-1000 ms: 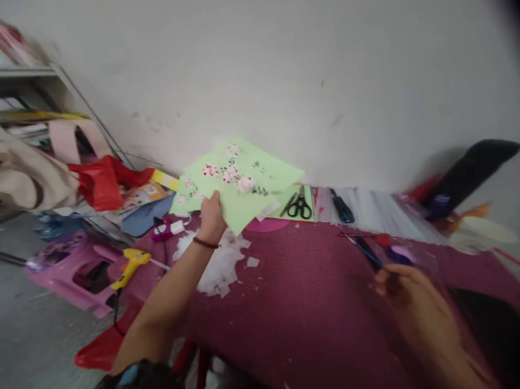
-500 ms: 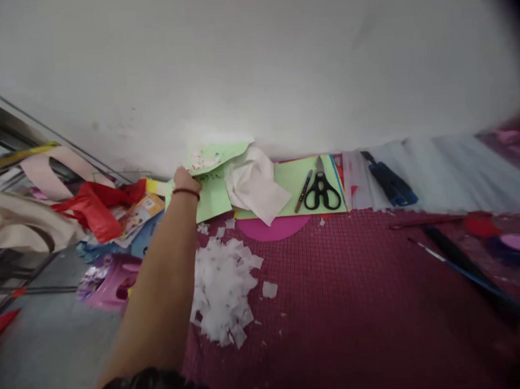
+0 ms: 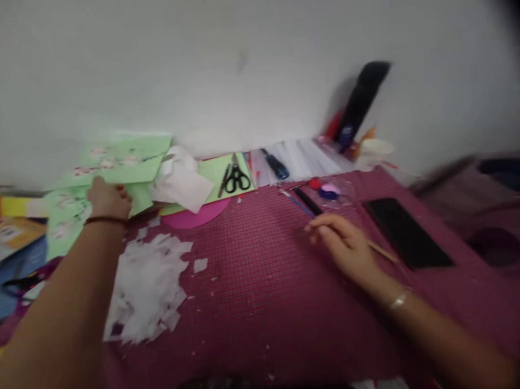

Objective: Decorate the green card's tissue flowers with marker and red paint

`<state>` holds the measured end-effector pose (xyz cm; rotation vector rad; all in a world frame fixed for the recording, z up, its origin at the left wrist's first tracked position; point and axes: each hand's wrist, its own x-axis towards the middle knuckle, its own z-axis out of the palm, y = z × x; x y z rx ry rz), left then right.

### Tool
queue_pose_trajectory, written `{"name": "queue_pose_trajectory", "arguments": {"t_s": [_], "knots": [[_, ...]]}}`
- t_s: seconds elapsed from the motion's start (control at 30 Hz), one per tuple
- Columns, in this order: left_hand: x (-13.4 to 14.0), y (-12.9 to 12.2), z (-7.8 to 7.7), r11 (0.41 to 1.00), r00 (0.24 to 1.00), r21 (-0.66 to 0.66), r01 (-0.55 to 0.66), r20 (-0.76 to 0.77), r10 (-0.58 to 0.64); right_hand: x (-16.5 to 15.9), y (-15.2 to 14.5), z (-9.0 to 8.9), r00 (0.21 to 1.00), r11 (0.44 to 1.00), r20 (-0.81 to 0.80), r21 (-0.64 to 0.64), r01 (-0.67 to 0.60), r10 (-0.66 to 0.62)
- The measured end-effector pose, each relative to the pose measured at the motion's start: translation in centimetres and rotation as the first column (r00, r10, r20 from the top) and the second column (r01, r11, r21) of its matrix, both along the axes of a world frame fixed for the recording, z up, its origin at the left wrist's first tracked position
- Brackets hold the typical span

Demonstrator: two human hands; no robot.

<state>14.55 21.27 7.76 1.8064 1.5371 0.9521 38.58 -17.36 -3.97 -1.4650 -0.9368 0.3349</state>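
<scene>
Painted green sheet (image 3: 123, 154) in left hand (image 3: 109, 199), far left of maroon table (image 3: 250, 259)

Nearest: white scraps (image 3: 146, 289), loose heap; a low forearm sweep could scatter them. Right hand (image 3: 343, 245): fingers curled at a blue brush (image 3: 299, 205); cannot tell whether they pinch it. Left hand: fingers pinching the sheet's near edge; too tight a pinch could crease it. Beside the sheet: crumpled white paper (image 3: 183, 178), a possible snag. Beyond: black scissors (image 3: 235, 171).
</scene>
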Motion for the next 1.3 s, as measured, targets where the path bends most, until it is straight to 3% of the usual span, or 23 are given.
{"name": "queue_pose_trajectory", "arguments": {"t_s": [0.1,0.17,0.2,0.3,0.33,0.37,0.4,0.47,0.5,0.57,0.63,0.7,0.8,0.87,1.0,1.17,1.3], "knots": [[1.7,-4.3,-1.4,0.974,0.972,-0.05,0.22,0.095,-0.215,-0.3,0.4,-0.3,0.99,0.998,0.12,-0.01,-0.07,0.071],[2.9,-8.6,-3.2,0.898,0.899,-0.076,0.433,0.104,-0.425,-0.7,0.7,-0.3,0.976,0.995,0.194,-0.016,-0.101,0.102],[3.3,-11.2,-4.3,0.832,0.838,-0.102,0.546,0.088,-0.539,-0.9,0.9,-0.3,0.969,0.994,0.219,-0.023,-0.111,0.114],[3.0,-19.6,-7.3,0.513,0.526,-0.197,0.835,0.012,-0.851,-1.0,1.0,-0.3,0.962,0.992,0.246,-0.055,-0.111,0.121],[2.4,-22.2,-7.9,0.347,0.347,-0.225,0.911,-0.042,-0.937,-0.8,0.7,-0.2,0.962,0.993,0.251,-0.063,-0.097,0.11],[1.6,-24.6,-8.3,0.077,0.011,-0.255,0.964,-0.248,-0.969,-0.5,0.3,-0.1,0.963,0.995,0.254,-0.069,-0.076,0.091],[0.7,-26.6,-8.5,-0.092,-0.207,-0.267,0.959,-0.441,-0.873,-0.1,-0.3,0.0,0.966,0.997,0.25,-0.065,-0.047,0.062],[-0.9,-29.3,-8.3,-0.234,-0.384,-0.31,0.922,-0.639,-0.667,1.1,-1.9,0.6,0.981,0.999,0.195,-0.038,0.032,-0.024],[-1.4,-29.9,-8.1,-0.273,-0.422,-0.323,0.906,-0.658,-0.624,1.7,-2.9,1.0,0.987,0.997,0.139,-0.017,0.078,-0.075],[-1.7,-30.3,-7.7,-0.266,-0.442,-0.355,0.896,-0.668,-0.598,3.0,-4.9,1.8,0.985,0.985,0.017,0.041,0.168,-0.169],[-1.1,-29.9,-7.4,-0.206,-0.443,-0.403,0.892,-0.685,-0.578,4.1,-6.6,2.7,0.969,0.964,-0.06,0.1,0.246,-0.241],[-0.2,-29.6,-7.5,-0.155,-0.455,-0.45,0.879,-0.697,-0.555,5.1,-7.7,3.4,0.947,0.935,-0.066,0.15,0.32,-0.314],[1.0,-29.7,-7.9,-0.146,-0.456,-0.462,0.875,-0.682,-0.572,6.2,-8.4,3.6,0.92,0.912,0.02,0.148,0.384,-0.391],[1.3,-30.0,-8.7,-0.151,-0.439,-0.439,0.886,-0.685,-0.582,6.9,-8.4,3.3,0.928,0.938,0.138,0.075,0.339,-0.346],[1.6,-30.4,-11.2,-0.157,-0.373,-0.355,0.922,-0.695,-0.615,8.1,-7.9,1.8,0.92,0.971,0.37,-0.146,0.19,-0.124],[1.9,-30.4,-13.9,-0.1,-0.29,-0.301,0.948,-0.694,-0.659,9.9,-7.2,0.3,0.776,0.915,0.627,-0.35,0.199,0.071],[1.0,-29.7,-15.5,-0.054,-0.184,-0.208,0.977,-0.684,-0.706,13.3,-7.2,0.4,0.714,0.853,0.682,-0.459,0.247,0.16]]}}
